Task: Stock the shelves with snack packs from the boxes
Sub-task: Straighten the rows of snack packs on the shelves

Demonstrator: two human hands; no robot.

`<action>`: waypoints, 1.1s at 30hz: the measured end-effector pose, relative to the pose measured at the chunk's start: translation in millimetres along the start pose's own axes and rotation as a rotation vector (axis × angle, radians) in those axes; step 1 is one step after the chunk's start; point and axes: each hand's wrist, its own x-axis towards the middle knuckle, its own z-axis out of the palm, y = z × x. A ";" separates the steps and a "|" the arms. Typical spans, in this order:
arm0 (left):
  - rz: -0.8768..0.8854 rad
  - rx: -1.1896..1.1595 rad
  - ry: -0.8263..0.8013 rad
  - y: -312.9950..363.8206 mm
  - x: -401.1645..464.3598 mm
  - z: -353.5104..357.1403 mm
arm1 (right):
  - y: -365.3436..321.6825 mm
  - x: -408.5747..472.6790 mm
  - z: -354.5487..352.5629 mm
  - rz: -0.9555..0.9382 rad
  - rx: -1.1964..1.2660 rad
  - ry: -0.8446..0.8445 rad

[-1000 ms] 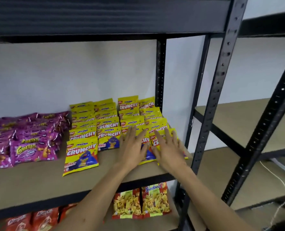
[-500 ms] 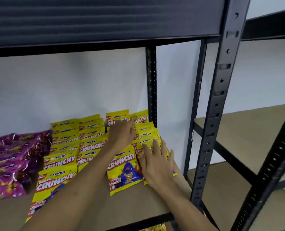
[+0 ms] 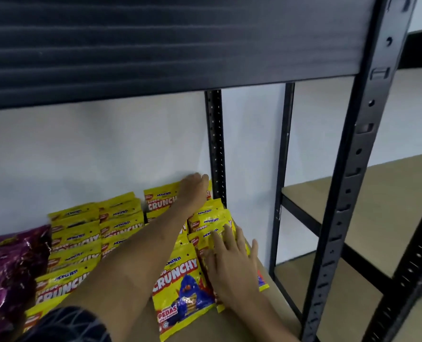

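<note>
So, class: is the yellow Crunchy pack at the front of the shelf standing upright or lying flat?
Lying flat. The front Crunchy pack rests face-up on the shelf board, its whole printed front visible, with the right hand spread open just beside it.

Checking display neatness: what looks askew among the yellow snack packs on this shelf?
The front yellow Crunchy snack pack lies tilted, its bottom corner near the brown shelf board's front edge, out of line with the rows behind. The right hand rests flat on the neighbouring packs.

glossy plastic snack packs [image 3: 180,285], matt metal shelf frame [image 3: 360,154]
</note>
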 end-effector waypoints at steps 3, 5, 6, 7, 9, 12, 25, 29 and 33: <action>0.153 0.072 0.003 -7.8 15.0 -2.4 | -14.0 26.2 -2.8 -0.018 0.022 0.019; 0.301 0.140 -0.062 -15.3 21.6 -6.8 | -20.7 45.7 2.1 -0.061 0.029 -0.019; 0.362 0.186 -0.104 -15.7 22.6 -8.5 | -20.8 52.9 7.3 -0.063 0.023 -0.044; 0.401 0.229 -0.144 -14.4 23.3 -9.4 | -19.4 58.1 10.9 -0.067 0.015 -0.061; 0.434 0.325 -0.211 -8.8 26.8 -11.8 | -17.3 62.8 17.5 -0.077 -0.003 -0.095; 0.471 0.456 -0.235 -6.2 38.5 -23.9 | -20.5 69.6 21.1 -0.095 -0.007 -0.142; 0.556 0.395 -0.221 -12.5 64.4 -42.5 | -16.1 85.8 23.7 -0.037 0.024 -0.179; 0.574 0.469 -0.260 -8.8 57.1 -38.3 | -9.9 91.9 19.0 0.022 0.217 -0.214; 0.576 0.438 -0.202 -14.6 51.8 -35.2 | 4.8 115.4 6.6 0.399 0.657 0.086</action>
